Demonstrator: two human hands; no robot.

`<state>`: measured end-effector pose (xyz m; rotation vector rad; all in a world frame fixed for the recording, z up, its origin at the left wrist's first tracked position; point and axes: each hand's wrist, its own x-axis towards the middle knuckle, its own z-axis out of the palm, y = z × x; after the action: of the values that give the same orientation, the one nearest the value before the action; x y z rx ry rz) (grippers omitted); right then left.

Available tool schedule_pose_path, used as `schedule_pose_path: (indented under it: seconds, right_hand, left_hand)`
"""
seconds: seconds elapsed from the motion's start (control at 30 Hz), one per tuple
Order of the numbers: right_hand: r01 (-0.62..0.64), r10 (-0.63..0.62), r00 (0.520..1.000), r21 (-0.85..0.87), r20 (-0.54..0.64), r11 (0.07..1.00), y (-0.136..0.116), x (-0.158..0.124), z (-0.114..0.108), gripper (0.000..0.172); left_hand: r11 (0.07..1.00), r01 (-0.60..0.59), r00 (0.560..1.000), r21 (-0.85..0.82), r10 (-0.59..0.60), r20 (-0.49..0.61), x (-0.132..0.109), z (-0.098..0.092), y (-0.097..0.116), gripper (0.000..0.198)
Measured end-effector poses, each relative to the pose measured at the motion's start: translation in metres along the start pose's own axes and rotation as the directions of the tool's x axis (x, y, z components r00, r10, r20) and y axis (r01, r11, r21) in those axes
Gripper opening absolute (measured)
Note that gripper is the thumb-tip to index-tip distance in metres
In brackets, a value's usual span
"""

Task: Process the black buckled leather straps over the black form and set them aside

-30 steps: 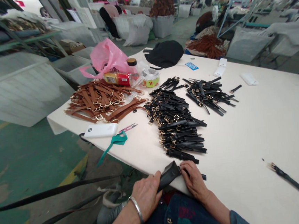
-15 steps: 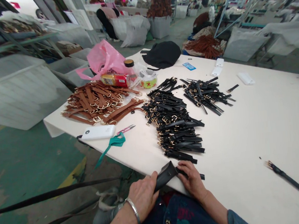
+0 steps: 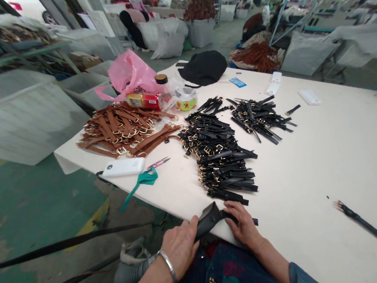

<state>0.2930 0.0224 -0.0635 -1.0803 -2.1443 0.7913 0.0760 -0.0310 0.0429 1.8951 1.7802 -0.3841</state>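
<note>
My left hand is wrapped round a dark hand-held piece with a wide, flared end at the table's front edge. Close beside it, my right hand has its fingers closed on a black strap. One end of that strap meets the flared piece; the other sticks out past my fingers. Whether the two are joined is hidden. Just beyond my hands lies a long pile of black buckled straps. A single black strap with a gold buckle rests apart at the right.
On the white table lie brown straps, more black straps, a white device, pink-handled snips and a teal ribbon. A pink bag and black cap sit farther back. Plastic bins stand left.
Both hands keep their grips and nearly the same place. The view has shifted very slightly; the piles on the table are unchanged.
</note>
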Motion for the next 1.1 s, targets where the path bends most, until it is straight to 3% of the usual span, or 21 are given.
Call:
schedule_pose_path:
  seconds: [0.13, 0.3, 0.5, 0.73, 0.93, 1.03, 1.1]
  right_hand:
    - [-0.030, 0.030, 1.000, 0.015, 0.000, 0.999, -0.004, 0.003, -0.003, 0.029]
    - [-0.048, 0.047, 0.997, -0.019, -0.054, 0.999, -0.005, -0.006, -0.014, 0.045]
    - [-0.123, 0.118, 0.992, -0.162, -0.041, 0.979, -0.004, -0.026, -0.025, 0.030]
    - [-0.161, 0.163, 0.987, -0.222, -0.010, 0.962, -0.011, -0.020, -0.028, 0.022]
    - [-0.182, 0.185, 0.983, -0.175, 0.002, 0.968, -0.010, -0.020, -0.024, 0.022]
    - [-0.189, 0.189, 0.982, -0.173, -0.017, 0.967, -0.004, -0.023, -0.019, 0.022]
    - [-0.153, 0.155, 0.988, -0.195, -0.009, 0.969, 0.000, -0.021, -0.017, 0.021]
  left_hand:
    - [0.999, -0.019, 0.998, -0.035, 0.017, -0.067, 0.014, 0.003, 0.013, 0.042]
    - [0.995, 0.011, 0.997, -0.099, -0.019, -0.079, 0.018, 0.004, 0.004, 0.036]
    - [0.995, 0.028, 0.997, -0.092, -0.034, -0.062, 0.008, 0.002, -0.008, 0.034]
    - [0.997, 0.066, 0.998, -0.030, -0.066, -0.005, -0.004, 0.000, -0.015, 0.042]
    - [0.999, -0.043, 0.999, 0.008, 0.042, 0.030, -0.008, -0.013, 0.012, 0.044]
    - [0.994, -0.095, 0.994, 0.055, 0.092, 0.053, 0.004, -0.010, 0.024, 0.051]
    - [0.992, -0.097, 0.995, 0.086, 0.098, -0.008, 0.017, -0.007, 0.026, 0.051]
